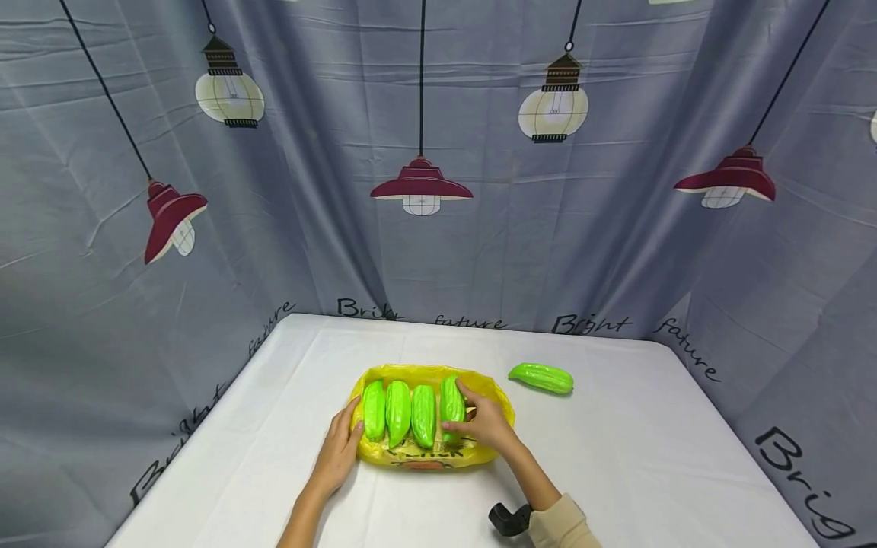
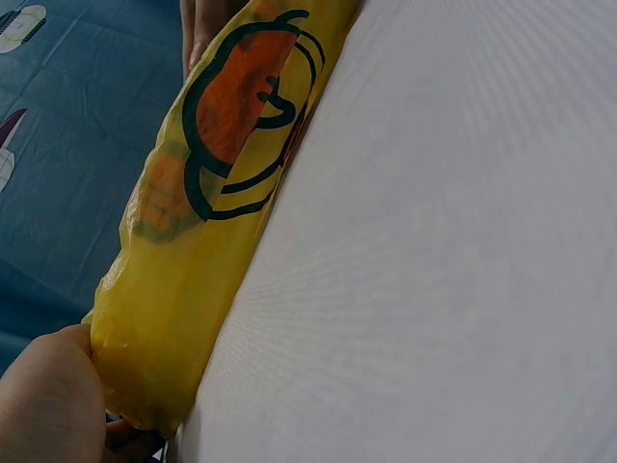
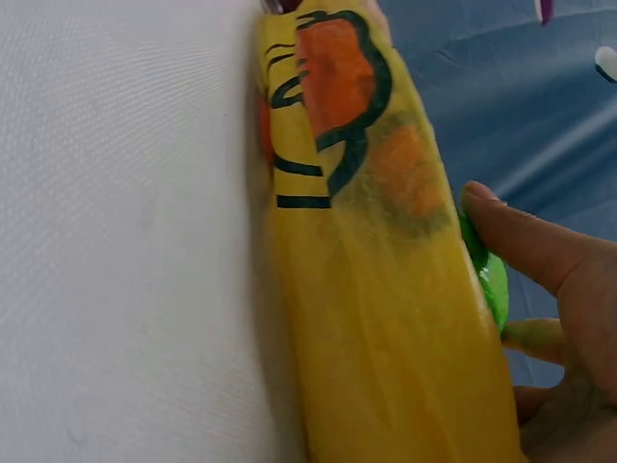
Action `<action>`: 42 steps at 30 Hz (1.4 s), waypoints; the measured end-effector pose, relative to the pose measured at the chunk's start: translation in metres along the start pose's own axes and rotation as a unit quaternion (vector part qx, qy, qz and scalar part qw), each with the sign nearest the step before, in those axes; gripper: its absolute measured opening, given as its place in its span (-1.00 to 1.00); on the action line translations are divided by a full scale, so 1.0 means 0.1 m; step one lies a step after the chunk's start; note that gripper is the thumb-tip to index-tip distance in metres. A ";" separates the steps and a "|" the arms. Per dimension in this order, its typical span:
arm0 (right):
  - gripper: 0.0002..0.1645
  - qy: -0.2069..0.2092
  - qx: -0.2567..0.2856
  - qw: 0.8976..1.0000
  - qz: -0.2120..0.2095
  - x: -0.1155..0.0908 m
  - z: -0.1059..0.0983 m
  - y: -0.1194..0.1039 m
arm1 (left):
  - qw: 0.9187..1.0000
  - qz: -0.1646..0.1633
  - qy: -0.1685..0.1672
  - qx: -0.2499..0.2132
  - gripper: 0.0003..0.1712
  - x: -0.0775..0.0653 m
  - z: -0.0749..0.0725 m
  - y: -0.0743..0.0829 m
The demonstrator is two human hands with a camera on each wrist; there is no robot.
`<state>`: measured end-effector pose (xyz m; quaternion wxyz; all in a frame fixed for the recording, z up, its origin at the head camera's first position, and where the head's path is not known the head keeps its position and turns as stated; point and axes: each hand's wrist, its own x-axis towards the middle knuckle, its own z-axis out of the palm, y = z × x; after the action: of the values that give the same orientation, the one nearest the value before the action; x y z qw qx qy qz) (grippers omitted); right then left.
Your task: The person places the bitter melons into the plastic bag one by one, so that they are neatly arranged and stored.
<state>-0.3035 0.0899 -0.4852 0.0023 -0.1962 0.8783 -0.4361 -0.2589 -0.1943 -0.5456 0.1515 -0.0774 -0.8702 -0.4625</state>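
Four-sided and wrapped in yellow printed plastic, a shallow tray (image 1: 473,457) lies on the white table in the head view. Several bright green, ridged gourds like bitter melons stand side by side in it, among them a middle gourd (image 1: 423,417). My right hand (image 1: 488,422) pinches the rightmost gourd (image 1: 451,403) lengthwise between thumb and fingers. In the right wrist view only a green sliver of that gourd (image 3: 495,287) shows behind the yellow wall. My left hand (image 1: 337,449) rests against the tray's left edge with fingers fairly straight; its fingertips are partly hidden in the left wrist view.
Another green gourd (image 1: 543,378) lies on the white table (image 1: 651,457), right of and behind the tray. A black curved object (image 1: 508,520) is beside the right sleeve (image 1: 563,525). Grey-blue curtains (image 1: 466,259) printed with lamps surround the table's far and side edges.
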 end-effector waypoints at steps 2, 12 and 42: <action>0.07 -0.008 -0.013 1.000 0.003 0.00 0.03 0.01 | 1.000 0.001 -0.002 0.000 -0.45 0.00 0.00 -0.01; 0.08 -0.029 -0.025 0.999 0.019 0.02 0.12 0.03 | 1.000 0.004 -0.002 -0.003 -0.44 0.01 0.00 0.00; 0.16 -0.020 -0.057 0.998 0.029 0.01 0.16 0.02 | 1.000 -0.012 -0.006 -0.005 -0.44 0.00 -0.01 0.01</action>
<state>-0.3027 0.0782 -0.4965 0.0215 -0.1792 0.9069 -0.3808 -0.2583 -0.1945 -0.5442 0.1401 -0.0707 -0.8697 -0.4680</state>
